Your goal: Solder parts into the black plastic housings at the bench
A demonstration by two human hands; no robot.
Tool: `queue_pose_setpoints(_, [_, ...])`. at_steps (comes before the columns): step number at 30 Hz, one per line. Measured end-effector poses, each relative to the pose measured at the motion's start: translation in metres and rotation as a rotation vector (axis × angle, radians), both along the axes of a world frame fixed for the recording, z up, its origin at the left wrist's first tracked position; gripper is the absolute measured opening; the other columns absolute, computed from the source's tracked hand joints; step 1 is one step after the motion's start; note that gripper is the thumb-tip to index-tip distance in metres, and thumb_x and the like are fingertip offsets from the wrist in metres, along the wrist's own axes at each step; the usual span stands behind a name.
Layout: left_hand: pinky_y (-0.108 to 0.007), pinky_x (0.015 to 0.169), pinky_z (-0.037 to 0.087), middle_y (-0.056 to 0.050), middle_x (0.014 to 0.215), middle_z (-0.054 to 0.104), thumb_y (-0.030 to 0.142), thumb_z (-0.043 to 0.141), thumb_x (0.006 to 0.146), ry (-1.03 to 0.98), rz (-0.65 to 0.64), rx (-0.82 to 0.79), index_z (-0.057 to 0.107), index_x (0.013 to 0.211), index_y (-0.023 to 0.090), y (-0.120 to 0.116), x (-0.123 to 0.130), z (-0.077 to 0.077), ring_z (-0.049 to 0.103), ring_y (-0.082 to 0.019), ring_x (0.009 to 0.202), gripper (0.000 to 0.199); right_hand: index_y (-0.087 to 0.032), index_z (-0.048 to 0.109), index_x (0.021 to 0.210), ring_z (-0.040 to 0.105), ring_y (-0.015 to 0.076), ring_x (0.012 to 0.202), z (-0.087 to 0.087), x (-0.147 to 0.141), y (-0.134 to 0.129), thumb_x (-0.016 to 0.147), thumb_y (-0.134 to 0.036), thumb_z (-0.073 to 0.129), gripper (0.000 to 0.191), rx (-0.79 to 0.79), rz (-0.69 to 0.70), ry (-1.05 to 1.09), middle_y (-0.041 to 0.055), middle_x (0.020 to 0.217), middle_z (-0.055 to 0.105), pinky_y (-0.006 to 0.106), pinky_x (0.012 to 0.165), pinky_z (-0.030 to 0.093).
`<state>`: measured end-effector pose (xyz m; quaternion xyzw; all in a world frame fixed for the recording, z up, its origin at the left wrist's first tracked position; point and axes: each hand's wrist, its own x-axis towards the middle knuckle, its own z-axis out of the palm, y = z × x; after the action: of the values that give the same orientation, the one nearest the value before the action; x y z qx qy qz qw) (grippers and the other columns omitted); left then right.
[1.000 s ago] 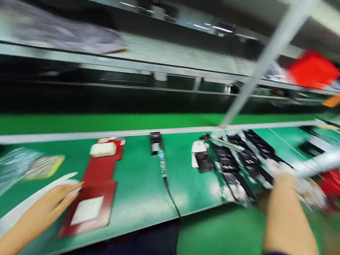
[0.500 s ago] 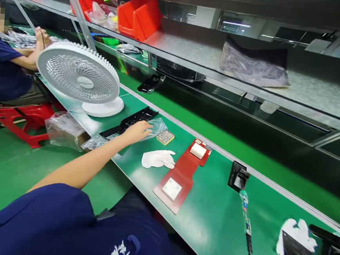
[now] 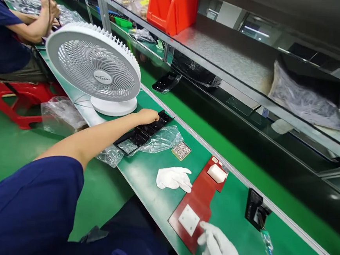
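Note:
My left hand is closed at the far end of a black plastic part, its fingertips on that part's edge. Clear plastic film lies beside and under the black part. In a white glove, my right hand has its fingers apart near the white block on the red board; nothing shows in it. A loose white glove lies left of the board. Behind the glove is a small tray of tiny metal pieces.
A white fan stands beyond my left arm. At right are a black holder and a tool with a green handle. Overhead runs a shelf with a red bin. A co-worker sits at far left.
My left hand has moved from the plastic film to the black part, which is now more uncovered. My gloved right hand has come into view at the bottom. The view has shifted left.

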<state>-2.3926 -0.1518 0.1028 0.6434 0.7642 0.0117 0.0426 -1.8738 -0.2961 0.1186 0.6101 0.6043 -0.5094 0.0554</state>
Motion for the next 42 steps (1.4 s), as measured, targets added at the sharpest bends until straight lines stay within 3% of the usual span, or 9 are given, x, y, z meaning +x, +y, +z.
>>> queue_pose_setpoints(4, [-0.021,0.085,0.042,-0.003,0.111,0.069,0.017,0.053,0.082,0.012,-0.168,-0.056,0.073,0.100,0.023,-0.004,-0.006,-0.002,0.059,-0.014,0.103,0.028,-0.040,0.058,0.115,0.057,0.0126,0.080,-0.001,-0.010,0.008,0.060,-0.093,0.037,0.080,-0.014,0.046,-0.030,0.0054,0.109,0.059,0.044,0.104,0.047])
queue_pose_setpoints(9, [-0.024,0.098,0.041,-0.004,0.122,0.066,0.021,0.062,0.081,0.039,-0.285,-0.075,0.070,0.114,0.027,-0.004,-0.003,-0.009,0.054,-0.018,0.118,0.035,-0.039,0.056,0.115,0.053,0.0086,0.079,-0.011,-0.003,0.006,0.067,-0.091,0.033,0.074,0.034,-0.068,-0.004,0.0044,0.110,0.057,0.045,0.112,0.045])
queue_pose_setpoints(15, [-0.023,0.088,0.043,-0.005,0.103,0.070,0.020,0.061,0.082,0.122,-0.305,-0.115,0.072,0.088,0.020,0.005,0.013,-0.015,0.060,-0.016,0.102,0.012,-0.041,0.053,0.118,0.054,0.0087,0.081,-0.009,0.001,-0.003,0.068,-0.089,0.035,0.072,0.038,-0.103,-0.032,0.0033,0.110,0.057,0.043,0.109,0.047])
queue_pose_setpoints(21, [-0.030,0.085,0.045,-0.013,0.096,0.068,0.025,0.050,0.088,0.281,-0.260,-0.022,0.069,0.090,0.012,-0.019,0.035,0.028,0.062,-0.023,0.097,0.023,-0.028,0.060,0.119,0.058,0.0117,0.085,-0.011,0.045,-0.012,0.068,-0.087,0.041,0.080,0.194,-0.292,-0.018,0.0094,0.097,0.061,0.035,0.102,0.051])
queue_pose_setpoints(24, [-0.033,0.085,0.045,-0.013,0.090,0.068,0.027,0.046,0.090,0.373,-0.367,0.089,0.069,0.088,0.012,-0.034,0.068,0.060,0.061,-0.024,0.095,0.027,-0.019,0.061,0.123,0.058,0.0072,0.080,-0.021,0.061,-0.009,0.067,-0.086,0.042,0.090,0.293,-0.350,0.027,0.0087,0.091,0.062,0.025,0.090,0.052])
queue_pose_setpoints(27, [-0.034,0.078,0.043,-0.012,0.079,0.065,0.027,0.047,0.090,0.417,-0.544,0.245,0.068,0.081,0.013,-0.045,0.118,0.085,0.060,-0.023,0.085,0.027,-0.019,0.060,0.127,0.056,-0.0005,0.077,-0.032,0.063,0.001,0.078,-0.074,0.041,0.077,0.318,-0.366,0.079,0.0049,0.096,0.063,0.012,0.078,0.047])
queue_pose_setpoints(31, [-0.033,0.069,0.037,-0.011,0.073,0.063,0.022,0.053,0.087,0.407,-0.731,0.286,0.068,0.075,0.013,-0.049,0.201,0.097,0.058,-0.022,0.079,0.021,-0.019,0.058,0.130,0.049,-0.0078,0.066,-0.048,0.055,0.016,0.090,-0.052,0.043,0.054,0.332,-0.377,0.132,0.0021,0.102,0.064,0.006,0.071,0.041])
queue_pose_setpoints(37, [-0.031,0.067,0.031,-0.010,0.081,0.070,0.010,0.058,0.082,0.342,-1.007,0.182,0.071,0.080,0.011,-0.039,0.310,0.063,0.061,-0.020,0.083,0.014,-0.006,0.052,0.131,0.044,-0.0098,0.072,-0.075,0.056,0.023,0.095,-0.051,0.042,0.059,0.329,-0.424,0.193,0.0052,0.098,0.060,0.001,0.068,0.039])
queue_pose_setpoints(42, [-0.029,0.066,0.029,-0.011,0.083,0.072,0.007,0.062,0.079,0.317,-1.092,0.133,0.074,0.081,0.012,-0.023,0.356,0.026,0.062,-0.017,0.083,0.013,-0.005,0.051,0.130,0.046,-0.0090,0.077,-0.087,0.064,0.024,0.096,-0.053,0.038,0.060,0.348,-0.482,0.269,0.0053,0.096,0.058,0.002,0.073,0.044])
